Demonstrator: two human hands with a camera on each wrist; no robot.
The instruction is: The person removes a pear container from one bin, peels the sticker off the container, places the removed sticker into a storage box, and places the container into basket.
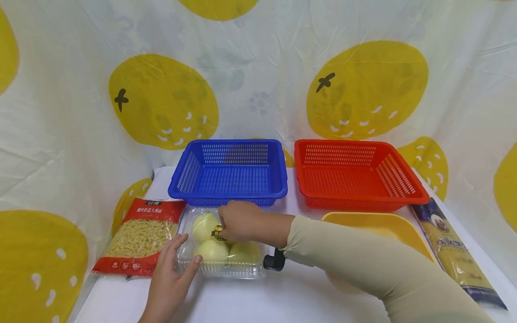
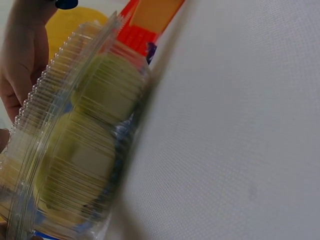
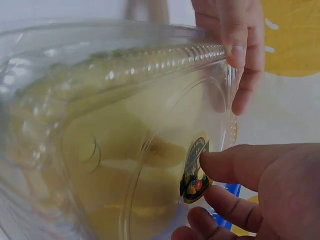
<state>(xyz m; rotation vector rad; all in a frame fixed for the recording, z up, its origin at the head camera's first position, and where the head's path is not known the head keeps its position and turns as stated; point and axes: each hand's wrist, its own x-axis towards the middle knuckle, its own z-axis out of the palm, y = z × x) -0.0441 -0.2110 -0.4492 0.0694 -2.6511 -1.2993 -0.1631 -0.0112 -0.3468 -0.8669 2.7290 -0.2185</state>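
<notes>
A clear plastic clamshell box point(image 1: 252, 269) of pale yellow-green round fruits point(image 1: 212, 251) lies on the white table, its lid down. My right hand point(image 1: 244, 222) is over the lid, fingers curled. In the right wrist view its thumb and fingertips point(image 3: 215, 165) pinch at the edge of an oval sticker point(image 3: 192, 180) with a fruit picture, which lies against the lid. My left hand point(image 1: 171, 271) rests at the box's near left corner. Its fingers are fairly straight, with the thumb point(image 3: 237, 52) touching the rim.
Behind the box stands a blue basket point(image 1: 230, 197), with a red basket point(image 1: 363, 202) to its right. A yellow tub point(image 1: 371, 220) sits partly under my right sleeve. A bag of pasta point(image 1: 141, 233) lies left, a long pasta packet point(image 1: 454, 251) far right. Patterned cloth point(image 1: 258, 67) hangs behind.
</notes>
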